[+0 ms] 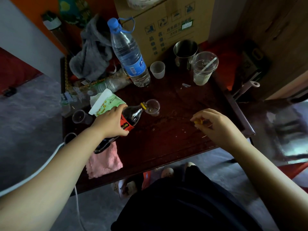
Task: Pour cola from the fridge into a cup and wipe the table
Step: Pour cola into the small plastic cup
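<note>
My left hand grips a cola bottle with a red label, tilted so its yellow-ringed neck rests over the rim of a small clear plastic cup on the dark red table. A little dark cola lies in the cup's bottom. My right hand hovers over the table to the right, fingers pinched on the yellow bottle cap. A pink cloth lies at the table's near left edge, partly under the bottle's base.
A big water bottle, a second small cup, a steel mug, a lidded clear cup, a tissue pack, another small cup, a grey garment and a cardboard box crowd the table's back and left.
</note>
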`<state>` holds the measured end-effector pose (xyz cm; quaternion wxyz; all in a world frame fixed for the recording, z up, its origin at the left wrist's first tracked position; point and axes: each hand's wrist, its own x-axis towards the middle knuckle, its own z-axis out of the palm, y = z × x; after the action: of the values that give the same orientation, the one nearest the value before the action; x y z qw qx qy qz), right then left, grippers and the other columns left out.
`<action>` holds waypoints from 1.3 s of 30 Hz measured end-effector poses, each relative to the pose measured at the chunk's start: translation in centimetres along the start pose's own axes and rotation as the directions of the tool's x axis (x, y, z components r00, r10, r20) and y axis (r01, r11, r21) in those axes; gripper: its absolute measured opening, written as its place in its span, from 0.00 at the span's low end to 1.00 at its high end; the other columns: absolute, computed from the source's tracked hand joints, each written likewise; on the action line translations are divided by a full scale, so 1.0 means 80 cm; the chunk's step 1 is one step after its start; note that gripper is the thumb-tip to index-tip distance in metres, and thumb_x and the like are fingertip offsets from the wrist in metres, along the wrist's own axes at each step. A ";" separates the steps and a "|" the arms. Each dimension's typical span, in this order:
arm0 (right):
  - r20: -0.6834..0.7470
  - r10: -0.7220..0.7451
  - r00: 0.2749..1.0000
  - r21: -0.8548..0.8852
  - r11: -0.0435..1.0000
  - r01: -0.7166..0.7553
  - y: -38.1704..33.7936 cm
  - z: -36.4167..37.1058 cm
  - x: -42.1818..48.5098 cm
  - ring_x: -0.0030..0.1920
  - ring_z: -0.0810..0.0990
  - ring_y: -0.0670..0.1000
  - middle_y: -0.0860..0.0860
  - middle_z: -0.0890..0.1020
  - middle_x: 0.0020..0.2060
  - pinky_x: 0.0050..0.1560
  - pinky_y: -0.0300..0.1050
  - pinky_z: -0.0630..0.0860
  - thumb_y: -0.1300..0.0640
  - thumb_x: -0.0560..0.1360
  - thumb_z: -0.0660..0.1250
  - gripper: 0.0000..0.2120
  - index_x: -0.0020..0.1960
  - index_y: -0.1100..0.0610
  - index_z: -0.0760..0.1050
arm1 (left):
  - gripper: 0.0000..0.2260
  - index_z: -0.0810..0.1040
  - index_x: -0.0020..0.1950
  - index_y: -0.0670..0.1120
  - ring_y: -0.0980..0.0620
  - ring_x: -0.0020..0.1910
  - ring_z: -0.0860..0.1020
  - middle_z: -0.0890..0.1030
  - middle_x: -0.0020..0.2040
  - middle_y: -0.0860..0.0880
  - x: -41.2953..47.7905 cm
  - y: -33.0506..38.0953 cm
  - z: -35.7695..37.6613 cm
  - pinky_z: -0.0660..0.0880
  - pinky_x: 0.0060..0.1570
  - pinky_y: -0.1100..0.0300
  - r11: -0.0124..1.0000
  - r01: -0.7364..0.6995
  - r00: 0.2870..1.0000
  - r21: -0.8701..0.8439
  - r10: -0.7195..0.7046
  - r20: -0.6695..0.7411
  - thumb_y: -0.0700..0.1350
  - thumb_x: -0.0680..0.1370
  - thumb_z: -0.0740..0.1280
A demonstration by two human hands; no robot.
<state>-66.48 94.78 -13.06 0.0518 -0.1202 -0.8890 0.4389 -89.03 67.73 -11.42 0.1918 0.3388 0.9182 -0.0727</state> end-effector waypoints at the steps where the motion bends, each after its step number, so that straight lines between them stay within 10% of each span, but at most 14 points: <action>1: 0.001 0.000 1.000 -0.003 1.000 0.000 0.000 0.000 -0.001 0.46 0.77 0.43 0.46 0.78 0.48 0.44 0.34 0.73 0.61 0.72 0.70 0.10 0.50 0.49 0.79 | 0.44 0.56 0.71 0.51 0.44 0.57 0.75 0.74 0.63 0.45 0.000 0.001 0.000 0.74 0.47 0.53 1.000 0.000 1.000 0.002 0.000 0.000 0.57 0.63 0.75; 39: 0.004 -0.003 1.000 -0.005 1.000 0.003 -0.005 0.003 -0.005 0.45 0.77 0.44 0.45 0.78 0.48 0.44 0.38 0.75 0.61 0.72 0.70 0.10 0.50 0.49 0.79 | 0.43 0.56 0.71 0.52 0.45 0.56 0.75 0.74 0.61 0.46 -0.001 0.001 0.002 0.74 0.46 0.53 1.000 0.007 1.000 -0.014 -0.007 -0.007 0.58 0.62 0.75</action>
<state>-66.22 94.24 -12.87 0.0506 -0.1180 -0.8904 0.4367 -88.90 67.68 -11.55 0.1906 0.3344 0.9206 -0.0658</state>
